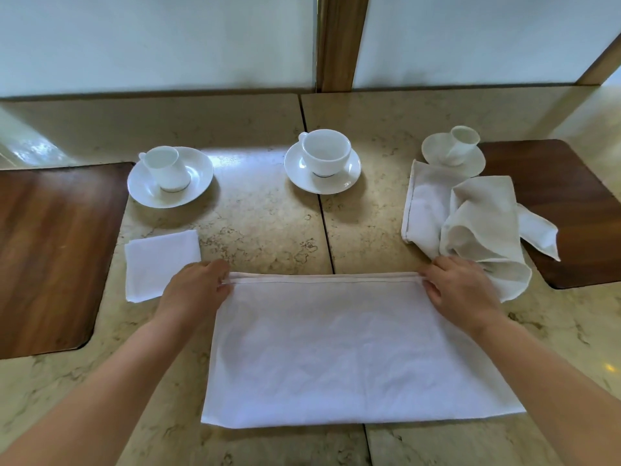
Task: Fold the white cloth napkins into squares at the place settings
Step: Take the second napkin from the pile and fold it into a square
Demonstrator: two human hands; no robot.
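The half-folded napkin (353, 351) lies flat on the table (268, 216), its far corners pinched by left hand (198, 287) and right hand (463, 290), between a folded square (158, 264) and crumpled napkins (470, 223), three cups (324, 151) on saucers (304, 173) behind.

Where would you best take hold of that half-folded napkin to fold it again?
At one short end of the half-folded napkin, probably the right: grip both its corners, coming from that side. It lies flat, its doubled hems aligned along the far edge, so layers lift together.
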